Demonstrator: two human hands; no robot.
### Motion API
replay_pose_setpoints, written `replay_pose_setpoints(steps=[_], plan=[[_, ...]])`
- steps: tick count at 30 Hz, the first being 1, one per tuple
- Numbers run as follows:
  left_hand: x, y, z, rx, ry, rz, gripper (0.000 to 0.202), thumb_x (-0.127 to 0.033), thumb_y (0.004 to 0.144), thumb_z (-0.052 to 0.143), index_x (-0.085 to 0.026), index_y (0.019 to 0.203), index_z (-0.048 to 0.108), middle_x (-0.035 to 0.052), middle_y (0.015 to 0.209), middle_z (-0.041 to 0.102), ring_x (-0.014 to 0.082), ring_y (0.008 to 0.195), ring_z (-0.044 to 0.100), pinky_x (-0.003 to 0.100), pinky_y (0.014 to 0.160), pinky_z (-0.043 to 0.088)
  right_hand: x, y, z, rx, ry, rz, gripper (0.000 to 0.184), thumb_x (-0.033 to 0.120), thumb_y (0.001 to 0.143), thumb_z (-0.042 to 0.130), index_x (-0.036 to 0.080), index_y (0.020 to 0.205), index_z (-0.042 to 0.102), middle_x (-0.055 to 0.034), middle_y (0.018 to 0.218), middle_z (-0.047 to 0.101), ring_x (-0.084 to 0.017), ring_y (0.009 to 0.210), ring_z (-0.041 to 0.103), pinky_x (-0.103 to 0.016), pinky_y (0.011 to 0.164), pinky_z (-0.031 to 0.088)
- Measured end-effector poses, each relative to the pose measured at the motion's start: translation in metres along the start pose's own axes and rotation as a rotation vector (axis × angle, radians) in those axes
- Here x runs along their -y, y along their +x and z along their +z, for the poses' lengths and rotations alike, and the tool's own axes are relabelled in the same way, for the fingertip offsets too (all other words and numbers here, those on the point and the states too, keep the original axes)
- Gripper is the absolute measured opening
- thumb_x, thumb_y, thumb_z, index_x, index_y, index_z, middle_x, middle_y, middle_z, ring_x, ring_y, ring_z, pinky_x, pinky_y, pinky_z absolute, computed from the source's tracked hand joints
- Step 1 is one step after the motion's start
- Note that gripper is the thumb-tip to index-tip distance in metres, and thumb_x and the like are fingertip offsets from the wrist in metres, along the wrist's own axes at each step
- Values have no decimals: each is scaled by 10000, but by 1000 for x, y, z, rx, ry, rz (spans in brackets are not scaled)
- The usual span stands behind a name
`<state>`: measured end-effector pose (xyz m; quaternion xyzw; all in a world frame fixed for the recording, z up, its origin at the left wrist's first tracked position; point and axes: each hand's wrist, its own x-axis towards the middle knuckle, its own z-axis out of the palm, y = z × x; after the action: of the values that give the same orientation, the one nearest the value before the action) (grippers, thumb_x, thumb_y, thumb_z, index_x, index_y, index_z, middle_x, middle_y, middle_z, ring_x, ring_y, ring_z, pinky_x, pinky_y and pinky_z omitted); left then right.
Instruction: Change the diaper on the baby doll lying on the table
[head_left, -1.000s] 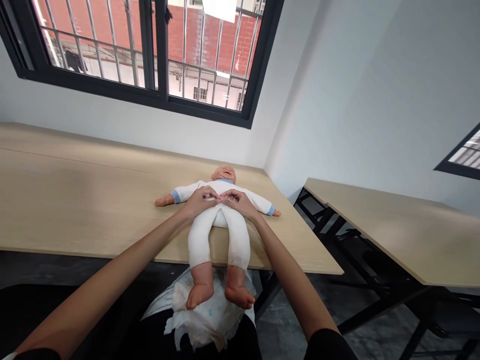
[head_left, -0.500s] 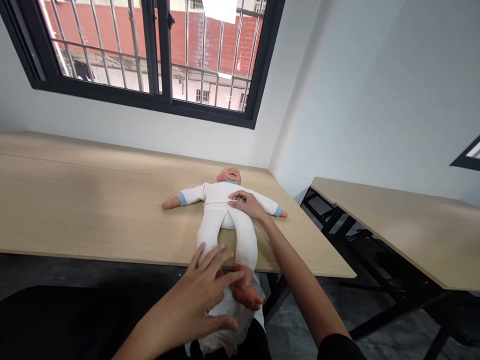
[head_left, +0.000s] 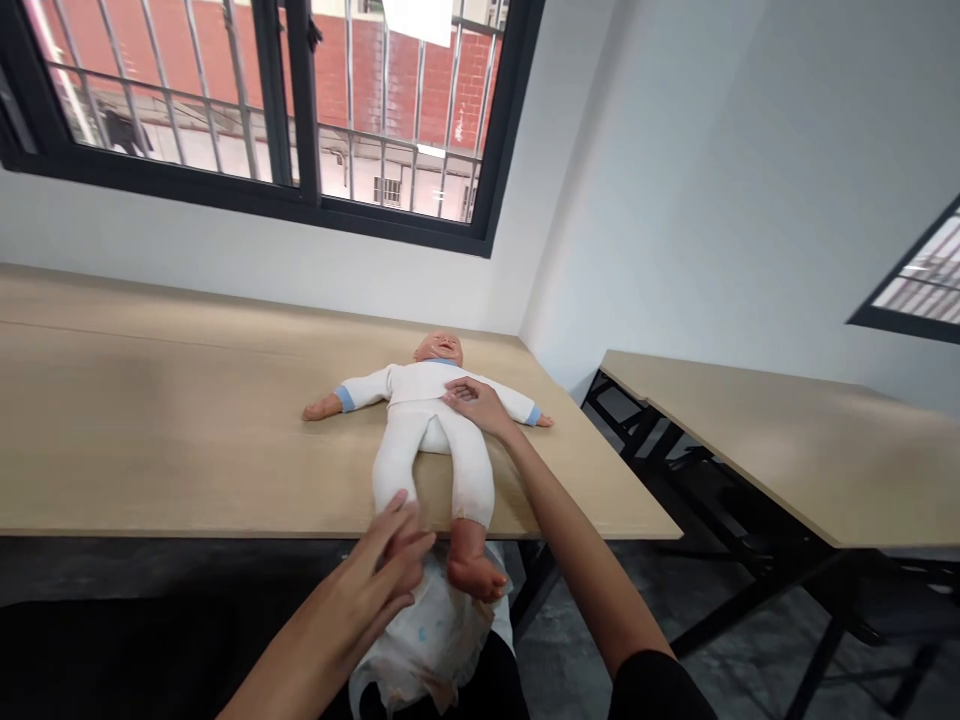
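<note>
A baby doll [head_left: 427, 400] in a white suit with blue cuffs lies on its back on the wooden table [head_left: 187, 430], arms spread, legs hanging over the near edge. My right hand [head_left: 474, 404] rests on the doll's waist, fingers curled against the cloth. My left hand [head_left: 386, 565] is at the table's edge by the doll's left lower leg and foot, fingers close together and touching it; the foot is hidden behind the hand. A crumpled white diaper [head_left: 427, 640] lies on my lap under the doll's feet.
A barred window [head_left: 285, 110] runs along the wall behind the table. A second wooden table [head_left: 787, 440] on black legs stands to the right, with a gap of grey floor [head_left: 697, 600] between the two.
My left hand left the doll's waist, came back to the table's near edge and closed in on the doll's lower leg. The right hand stayed on the waist.
</note>
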<state>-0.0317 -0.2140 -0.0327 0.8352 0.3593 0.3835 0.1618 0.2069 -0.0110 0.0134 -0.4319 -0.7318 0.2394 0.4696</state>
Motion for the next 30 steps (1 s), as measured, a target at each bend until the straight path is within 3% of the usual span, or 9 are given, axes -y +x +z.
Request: replay_pose_setpoints(steps=[4,9,14,22,30], plan=[[14,-7,4,-36,92,66,486,-260,916,483,-347,1388,402,53,1513,292,269,1330,407,388,1024,444,6,-1,3,-46,-26,-1,226,351,784,642,148,879,667,-47,894,680,-132,804,595,-284,804,470],[17,-5,2,-151,259,183,486,-342,920,501,-309,1392,393,100,1369,420,285,1241,479,414,966,500,-1,0,6,-67,-33,6,214,361,803,614,153,807,666,-31,846,677,-133,783,587,-276,783,467],[13,-5,3,-175,295,161,422,-377,918,502,-268,1323,457,119,1254,469,277,1141,526,404,902,533,-7,1,9,-70,-27,-2,234,389,797,607,164,802,669,-38,861,673,-144,810,594,-292,798,464],[24,-11,8,-149,215,129,414,-370,882,557,-293,1279,468,94,1214,460,248,1080,564,326,829,554,-7,2,11,-74,-42,-9,251,401,806,585,161,777,656,-36,848,655,-139,796,577,-284,789,457],[9,-4,5,-177,51,44,333,-329,861,567,-291,1186,501,69,1180,448,247,1119,518,369,924,492,-5,1,11,-72,-60,-16,231,403,815,580,181,774,628,-25,852,649,-136,820,576,-272,792,460]])
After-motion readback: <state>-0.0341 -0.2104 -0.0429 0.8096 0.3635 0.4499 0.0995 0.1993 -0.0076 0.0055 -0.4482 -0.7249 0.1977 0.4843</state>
